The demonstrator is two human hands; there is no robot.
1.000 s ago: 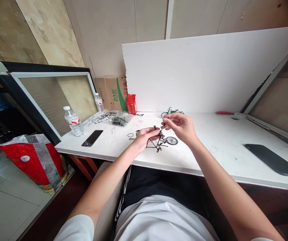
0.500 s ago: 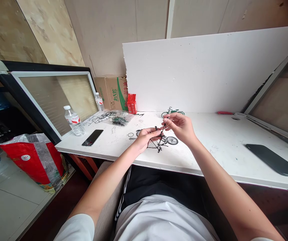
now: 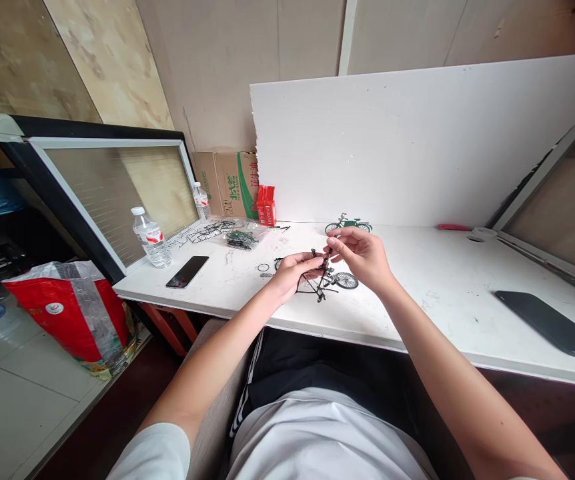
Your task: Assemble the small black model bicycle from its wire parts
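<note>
My left hand (image 3: 287, 277) is closed on a black model bicycle frame (image 3: 320, 291), held tilted just above the table. My right hand (image 3: 365, 257) pinches a small screwdriver (image 3: 329, 254), its thin shaft pointing down at the frame by my left fingertips. Whether the tip touches a screw is too small to tell. Behind the frame lies a spoked black wheel (image 3: 346, 281) with other dark parts. Another wheel is partly hidden by my left hand, near a thin black ring (image 3: 263, 267). Beyond my right hand stands a green model bicycle (image 3: 350, 225).
On the white table (image 3: 432, 300) are a phone (image 3: 187, 271), a water bottle (image 3: 151, 237), a plastic bag of parts (image 3: 242, 237) and black part frames (image 3: 202, 231). A red box (image 3: 266, 205) and a carton (image 3: 227, 177) stand behind. A dark flat object (image 3: 550, 323) lies right.
The whole view has shifted slightly. My right hand has come a little closer to the bicycle frame, and less of the screwdriver shows. Both hands keep their holds.
</note>
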